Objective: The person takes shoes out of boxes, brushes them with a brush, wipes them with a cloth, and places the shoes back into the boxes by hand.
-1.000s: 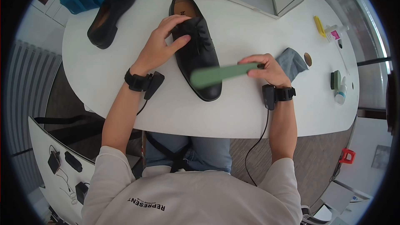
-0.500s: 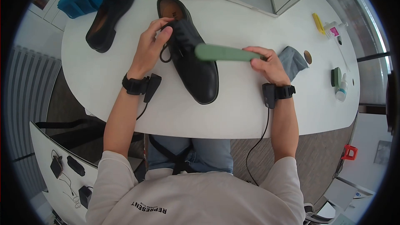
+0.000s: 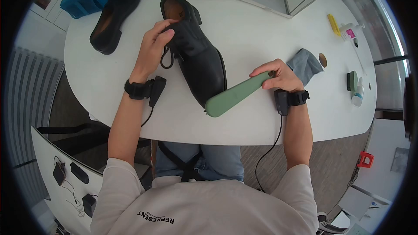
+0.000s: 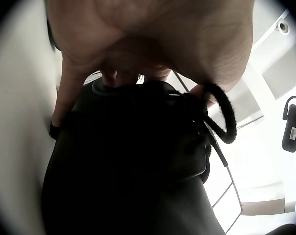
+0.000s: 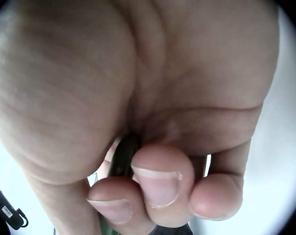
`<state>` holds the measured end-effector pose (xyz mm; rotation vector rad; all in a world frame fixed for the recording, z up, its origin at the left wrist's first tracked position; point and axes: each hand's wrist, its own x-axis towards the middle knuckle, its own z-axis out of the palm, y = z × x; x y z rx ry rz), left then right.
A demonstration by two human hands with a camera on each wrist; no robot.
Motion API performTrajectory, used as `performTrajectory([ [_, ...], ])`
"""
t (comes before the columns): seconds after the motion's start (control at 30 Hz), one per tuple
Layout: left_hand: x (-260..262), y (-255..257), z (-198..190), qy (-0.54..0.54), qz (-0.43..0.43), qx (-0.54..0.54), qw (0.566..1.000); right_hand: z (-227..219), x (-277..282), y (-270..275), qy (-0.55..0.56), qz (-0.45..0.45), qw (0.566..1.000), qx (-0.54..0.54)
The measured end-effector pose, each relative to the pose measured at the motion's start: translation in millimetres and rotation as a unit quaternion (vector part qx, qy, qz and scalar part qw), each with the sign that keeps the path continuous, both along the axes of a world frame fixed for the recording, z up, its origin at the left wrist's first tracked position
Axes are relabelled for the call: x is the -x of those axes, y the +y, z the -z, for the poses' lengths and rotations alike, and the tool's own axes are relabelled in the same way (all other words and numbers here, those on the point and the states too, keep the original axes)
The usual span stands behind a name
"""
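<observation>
Black leather lace-up shoe (image 3: 198, 56) tilts on the white tabletop (image 3: 261, 30), your left hand (image 3: 153, 48) gripping its laces. At four o'clock, your right hand's (image 3: 281, 76) fingers (image 5: 158, 183) curl round the green long-handled brush (image 3: 235, 95), its head touching the toe.

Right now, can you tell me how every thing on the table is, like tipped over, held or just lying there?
Black lace-up shoe: tilted onto its side, gripped by the left hand.
Shoelace: undone, hanging in a loop.
Green brush: held by the right hand, its far end at the shoe's toe.
Second black shoe: lying untouched.
Grey cloth: crumpled on the table.
Small bottle: lying down.
</observation>
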<state>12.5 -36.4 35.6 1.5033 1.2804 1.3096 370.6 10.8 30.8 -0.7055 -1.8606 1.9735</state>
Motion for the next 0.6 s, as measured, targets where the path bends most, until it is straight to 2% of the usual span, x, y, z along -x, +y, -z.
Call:
performTrajectory([
  [0.13, 1.3, 1.0, 1.8, -0.029, 0.013, 0.013, 0.999, -4.3, -0.4, 1.8, -0.029, -0.039, 0.999, 0.014],
  [0.23, 3.4, 2.2, 5.8, -0.037, 0.022, 0.009, 0.999, 4.0, -1.1, 2.3, -0.002, -0.037, 0.999, -0.04],
  [0.3, 4.8, 2.8, 7.5, -0.105, 0.034, 0.023, 0.994, 11.3, -1.6, 3.8, 0.028, 0.091, 0.994, -0.047],
  [0.33, 4.8, 3.9, 5.4, -0.105, 0.034, 0.022, 0.994, 11.8, -1.7, 6.5, 0.028, 0.091, 0.994, -0.048],
  [0.4, 4.3, 3.3, 4.1, -0.178, 0.069, 0.043, 0.981, 15.6, -2.8, 10.3, 0.016, 0.182, 0.982, 0.038],
  [0.47, 3.0, 4.8, 6.4, -0.189, 0.081, 0.046, 0.978, 13.2, -5.4, 8.1, 0.004, 0.15, 0.989, 0.018],
  [0.53, 1.9, 6.5, 5.2, -0.2, 0.09, 0.044, 0.975, 10.1, -2.8, 5.1, 0.002, 0.005, 0.995, -0.097],
  [0.57, 0.4, 6.3, 3.7, -0.195, 0.094, 0.049, 0.975, 6.6, 2.0, 2.1, -0.018, 0.044, 0.998, -0.05],
  [0.6, -1.1, 6.2, 3.0, -0.19, 0.099, 0.055, 0.975, 8.9, 3.6, 2.2, -0.019, 0.044, 0.998, -0.05],
])
